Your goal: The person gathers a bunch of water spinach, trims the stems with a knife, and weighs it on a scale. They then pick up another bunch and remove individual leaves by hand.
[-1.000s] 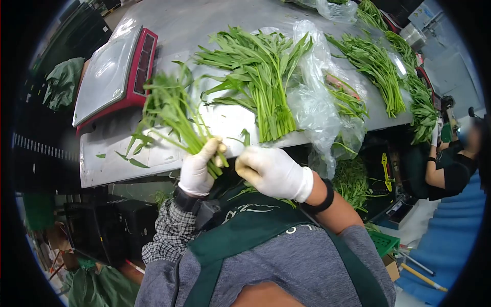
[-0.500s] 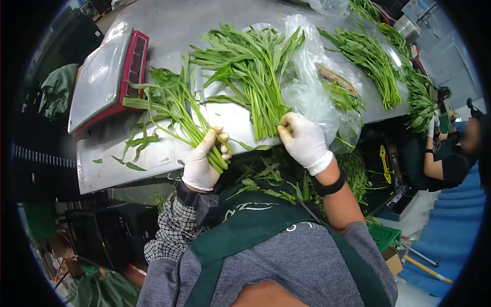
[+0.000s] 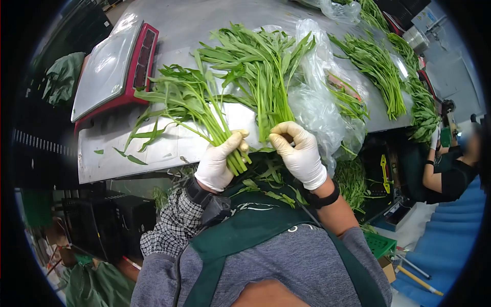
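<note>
My left hand (image 3: 221, 162), in a white glove, is closed around the stems of a loose bunch of water spinach (image 3: 197, 100) at the table's near edge. Its leaves fan out up and to the left. My right hand (image 3: 300, 153), also gloved, has thumb and fingertips pinched together at the cut ends of a larger pile of water spinach (image 3: 263, 77). Whether a stem is in that pinch is hidden by the fingers. The pile lies with its leaves pointing away from me.
A red-sided scale (image 3: 115, 74) stands at left on the metal table (image 3: 169, 153). Clear plastic bags (image 3: 317, 97) lie right of the pile, with another bunch (image 3: 381, 77) beyond. Leaf scraps lie on the table and my apron. A co-worker (image 3: 450, 163) is at far right.
My right hand has moved left along the pile's stem ends, closer to my left hand. My left hand has shifted right in view with its bunch. The view has turned slightly.
</note>
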A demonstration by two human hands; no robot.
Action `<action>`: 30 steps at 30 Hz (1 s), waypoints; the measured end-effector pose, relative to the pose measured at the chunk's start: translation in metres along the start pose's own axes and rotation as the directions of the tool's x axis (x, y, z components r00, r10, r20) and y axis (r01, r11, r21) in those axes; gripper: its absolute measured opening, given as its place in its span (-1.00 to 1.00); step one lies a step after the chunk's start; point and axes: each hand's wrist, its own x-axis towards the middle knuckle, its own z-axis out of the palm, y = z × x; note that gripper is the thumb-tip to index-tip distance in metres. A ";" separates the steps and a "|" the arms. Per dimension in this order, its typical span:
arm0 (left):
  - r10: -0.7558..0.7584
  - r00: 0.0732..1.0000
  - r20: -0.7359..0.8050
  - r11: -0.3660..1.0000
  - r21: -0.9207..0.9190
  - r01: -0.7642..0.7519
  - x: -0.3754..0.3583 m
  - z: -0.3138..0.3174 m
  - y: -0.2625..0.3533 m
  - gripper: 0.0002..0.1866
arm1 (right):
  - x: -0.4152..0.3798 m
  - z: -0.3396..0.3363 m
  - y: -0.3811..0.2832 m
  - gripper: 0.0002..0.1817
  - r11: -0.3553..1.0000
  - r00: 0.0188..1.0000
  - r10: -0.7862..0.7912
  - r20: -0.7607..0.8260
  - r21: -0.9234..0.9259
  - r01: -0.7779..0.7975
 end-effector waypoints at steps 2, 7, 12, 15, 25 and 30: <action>-0.017 0.999 -0.027 0.998 0.065 0.019 0.001 0.006 -0.002 -0.74 | -0.001 0.008 -0.002 -0.92 0.980 0.988 -0.149 0.045 -0.123 0.153; -0.018 0.999 -0.051 0.998 0.058 0.021 0.000 0.005 -0.001 -0.75 | -0.008 -0.002 -0.011 -0.93 0.959 0.979 -0.192 0.062 -0.199 0.201; 0.175 0.980 -0.096 0.980 0.111 -0.164 -0.004 0.001 0.008 -0.80 | -0.049 -0.095 -0.028 -0.89 0.589 0.890 0.291 0.351 -0.799 0.123; 0.234 0.969 -0.083 0.960 0.180 -0.216 -0.006 0.008 0.013 -0.81 | -0.045 -0.074 -0.027 -0.83 0.710 0.956 -0.067 0.287 -0.659 0.248; 0.181 0.970 -0.161 0.970 0.195 -0.148 -0.016 -0.005 0.015 -0.75 | 0.000 0.027 0.015 -0.81 0.590 0.944 -0.242 0.224 -0.738 0.326; 0.103 0.984 -0.148 0.984 0.161 -0.079 -0.013 0.000 0.005 -0.74 | -0.009 0.026 -0.005 -0.88 0.816 0.942 -0.322 0.097 -0.475 0.328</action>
